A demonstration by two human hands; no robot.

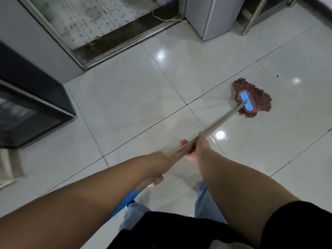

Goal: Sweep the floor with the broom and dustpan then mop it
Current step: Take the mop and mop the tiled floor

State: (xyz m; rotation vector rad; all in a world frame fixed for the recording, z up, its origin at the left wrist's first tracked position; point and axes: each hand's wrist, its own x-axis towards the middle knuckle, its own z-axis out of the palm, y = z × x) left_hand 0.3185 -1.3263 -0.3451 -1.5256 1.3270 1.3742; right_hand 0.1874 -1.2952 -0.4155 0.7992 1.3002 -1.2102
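While both hands wrap the mop pole (212,129), left hand (158,169) low by the blue grip and right hand (195,148) higher, the long stiff shaft looks light; its soft, probably damp head (252,97) drags flat on glossy, likely slippery tiles (125,105). Beyond stand a dark cabinet (27,105) and a grimy door sill (125,42).

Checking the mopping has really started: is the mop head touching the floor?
Touching. The head view shows the mop head spread flat on the floor, with no gap under its strands.
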